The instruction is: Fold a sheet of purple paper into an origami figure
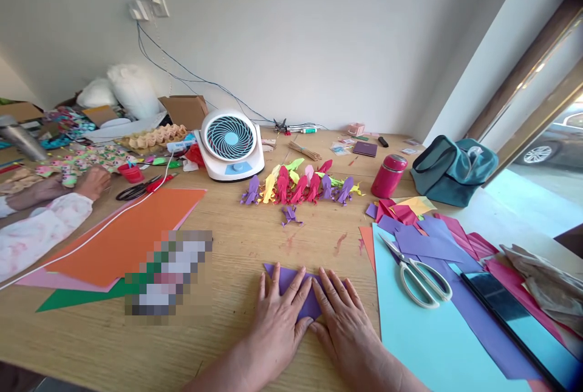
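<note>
Purple paper (311,306): 1 piece under left hand (279,320), right hand (345,318).

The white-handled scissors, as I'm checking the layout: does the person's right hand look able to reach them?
Probably yes: nothing covers the white-handled scissors, and only table and the light-blue sheet separate them from the right hand, which rests on purple paper.

Left of left hand (280,322): open strip of tabletop (232,282), passable up to pixelated item (170,279). Ahead of both hands: bare wood, then lone purple figure (289,216) in path; row of folded figures (299,189) just behind it, fan (231,143) beyond row's left end. Right of right hand (345,322): narrow gap, then turquoise sheet (392,343), flat, low enough to pass over; scissors (405,260) on it obstruct, phone (514,316) farther right.
</note>
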A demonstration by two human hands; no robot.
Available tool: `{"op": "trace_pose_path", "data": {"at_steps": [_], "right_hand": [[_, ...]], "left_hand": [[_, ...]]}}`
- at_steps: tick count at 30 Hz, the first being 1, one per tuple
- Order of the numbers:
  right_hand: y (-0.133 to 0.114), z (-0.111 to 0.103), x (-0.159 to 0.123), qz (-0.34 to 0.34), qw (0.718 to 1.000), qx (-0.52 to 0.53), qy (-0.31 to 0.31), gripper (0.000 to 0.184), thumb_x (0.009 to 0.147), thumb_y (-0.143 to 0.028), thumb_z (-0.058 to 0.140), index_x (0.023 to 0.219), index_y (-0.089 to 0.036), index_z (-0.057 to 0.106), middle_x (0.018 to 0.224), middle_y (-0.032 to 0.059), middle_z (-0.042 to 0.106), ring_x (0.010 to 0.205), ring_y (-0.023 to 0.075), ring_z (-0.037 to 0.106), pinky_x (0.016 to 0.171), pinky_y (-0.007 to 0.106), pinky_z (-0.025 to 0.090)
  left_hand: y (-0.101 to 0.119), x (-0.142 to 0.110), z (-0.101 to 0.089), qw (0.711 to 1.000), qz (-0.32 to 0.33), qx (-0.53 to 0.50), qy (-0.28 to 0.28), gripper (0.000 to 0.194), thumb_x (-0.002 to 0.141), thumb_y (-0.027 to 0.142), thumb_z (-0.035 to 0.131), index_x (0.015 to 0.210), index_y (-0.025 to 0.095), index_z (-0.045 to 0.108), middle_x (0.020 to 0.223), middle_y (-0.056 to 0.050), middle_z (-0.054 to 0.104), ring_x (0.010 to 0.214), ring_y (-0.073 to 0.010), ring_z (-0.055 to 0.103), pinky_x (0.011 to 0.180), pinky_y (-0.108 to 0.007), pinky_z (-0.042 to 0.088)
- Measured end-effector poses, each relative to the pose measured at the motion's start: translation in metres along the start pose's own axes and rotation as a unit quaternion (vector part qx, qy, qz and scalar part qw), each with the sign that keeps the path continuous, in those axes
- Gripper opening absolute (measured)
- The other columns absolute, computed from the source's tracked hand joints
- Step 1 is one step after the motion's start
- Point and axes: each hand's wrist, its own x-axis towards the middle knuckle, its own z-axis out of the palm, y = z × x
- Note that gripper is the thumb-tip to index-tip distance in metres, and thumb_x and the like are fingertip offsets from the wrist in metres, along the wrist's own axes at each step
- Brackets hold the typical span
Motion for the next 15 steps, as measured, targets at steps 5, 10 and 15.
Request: {"op": "trace_pose_path", "data": {"at_steps": [5, 10, 15], "right_hand": [[0.004, 0.015, -0.002, -0.012, 0.998, -0.03, 0.053, 0.067, 0.097, -0.052, 0.044, 0.154, -0.019, 0.03, 0.158, 0.0112, 0.033, 0.145, 0.0308, 0.032, 0.111, 0.05, 0.037], [0.005, 0.015, -0.005, -0.02, 0.997, -0.026, 0.067, 0.07, 0.098, -0.049, 0.044, 0.157, -0.018, 0.023, 0.158, 0.0122, 0.032, 0.144, 0.0312, 0.033, 0.11, 0.051, 0.036], [0.006, 0.012, -0.004, -0.032, 0.996, -0.018, 0.081, 0.074, 0.096, -0.042, 0.047, 0.158, -0.017, 0.016, 0.157, 0.0138, 0.035, 0.142, 0.032, 0.037, 0.108, 0.052, 0.036]], "left_hand": [[-0.003, 0.003, -0.007, 1.0, 0.005, 0.003, -0.007, 0.066, 0.092, 0.04, 0.054, 0.153, 0.032, 0.03, 0.161, 0.001, 0.028, 0.145, -0.0478, 0.022, 0.11, -0.069, 0.031], [-0.001, 0.007, -0.012, 1.0, 0.006, 0.002, -0.002, 0.063, 0.093, 0.054, 0.049, 0.15, 0.027, 0.041, 0.159, -0.002, 0.034, 0.142, -0.0476, 0.029, 0.111, -0.066, 0.032], [-0.007, 0.015, -0.008, 0.999, 0.023, 0.024, 0.028, 0.065, 0.096, 0.058, 0.04, 0.15, 0.022, 0.039, 0.157, -0.01, 0.037, 0.143, -0.0458, 0.027, 0.112, -0.068, 0.025]]}}
